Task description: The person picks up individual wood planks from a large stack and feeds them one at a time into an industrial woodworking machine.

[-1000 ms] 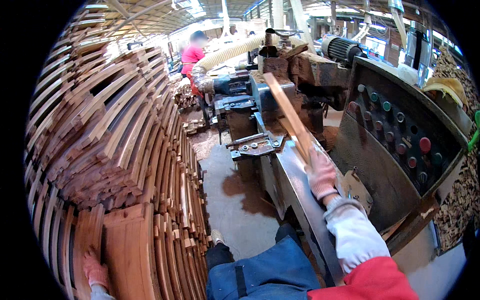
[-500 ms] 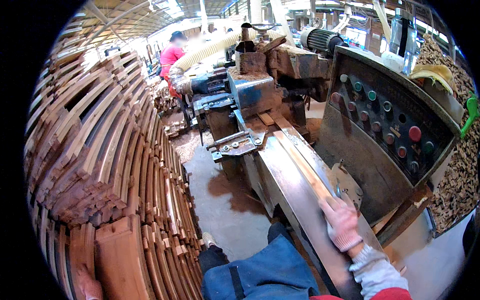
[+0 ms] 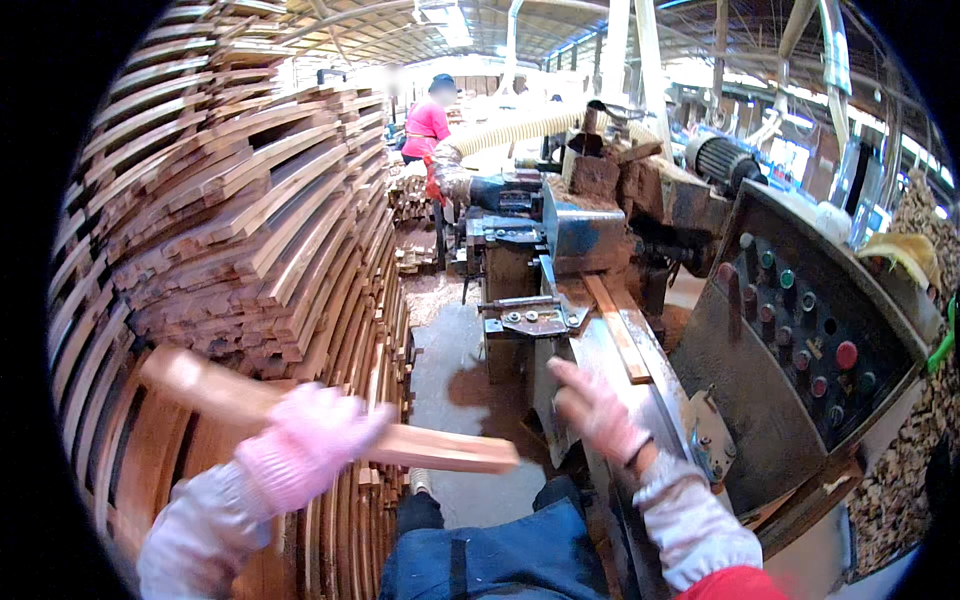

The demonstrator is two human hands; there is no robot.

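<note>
A curved wooden slat (image 3: 330, 425), gripped in the gloved left hand (image 3: 305, 445), swings off the tall stack (image 3: 240, 230) toward the machine bed (image 3: 600, 350), where one slat (image 3: 618, 330) already lies. The right hand (image 3: 595, 410) hovers open and empty. Feeding well likely means laying it flat and square. One co-worker (image 3: 428, 125) stands beyond.

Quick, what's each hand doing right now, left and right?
Left hand: closed around a curved wooden slat, lifted off the stack.
Right hand: open, holding nothing, fingers spread over the machine's metal feed bed.
</note>
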